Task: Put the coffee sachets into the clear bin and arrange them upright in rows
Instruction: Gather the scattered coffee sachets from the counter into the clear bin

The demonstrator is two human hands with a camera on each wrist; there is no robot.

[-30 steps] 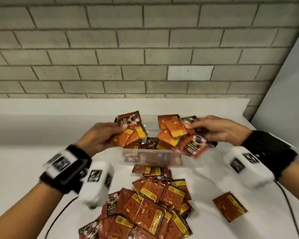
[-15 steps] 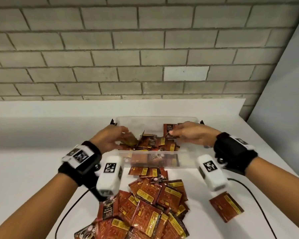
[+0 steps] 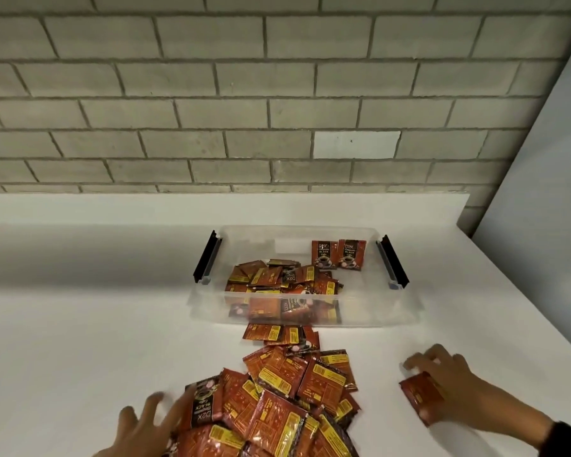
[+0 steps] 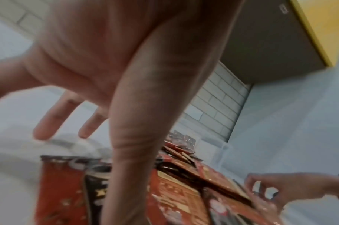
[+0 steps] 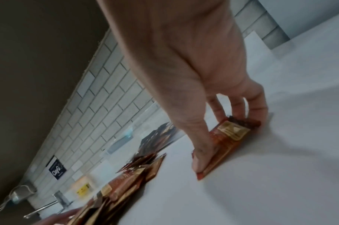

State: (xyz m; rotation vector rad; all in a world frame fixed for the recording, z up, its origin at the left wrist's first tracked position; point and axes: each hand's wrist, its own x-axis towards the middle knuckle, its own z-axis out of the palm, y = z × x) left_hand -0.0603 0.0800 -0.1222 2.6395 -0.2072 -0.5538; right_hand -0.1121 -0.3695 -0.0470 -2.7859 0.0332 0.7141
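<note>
Two standing sachets (image 3: 338, 254) are all that's upright so far, leaning against the far wall of the clear bin (image 3: 393, 311) toward its right end, label side facing the camera. Going big to small: the white tabletop (image 3: 80, 324) runs back to a grey brick wall (image 3: 277, 94), and the bin sits toward the tabletop's far edge, a bit right of centre, with black latches (image 3: 207, 260) on both short ends. Inside it, left of centre, is a loose heap of sachets (image 3: 282, 282) lying flat and overlapping, not in rows at all.

Then there's the big pile of sachets (image 3: 287, 400) on the tabletop, spilling from just in front of the bin's near wall down to the near edge, mostly back side up with the yellow panels showing.

Left hand (image 3: 145, 427) is at the pile's left side by the near edge, fingers spread wide and straight, thumb resting on a dark-faced sachet (image 3: 202, 410), not really gripping anything. Right hand (image 3: 449, 390) is well off to the right of the pile, pinching a single sachet (image 3: 419, 395) that still lies on the tabletop; the right wrist view shows the thumb on one edge and the fingers (image 5: 240, 106) curled over the opposite edge.
</note>
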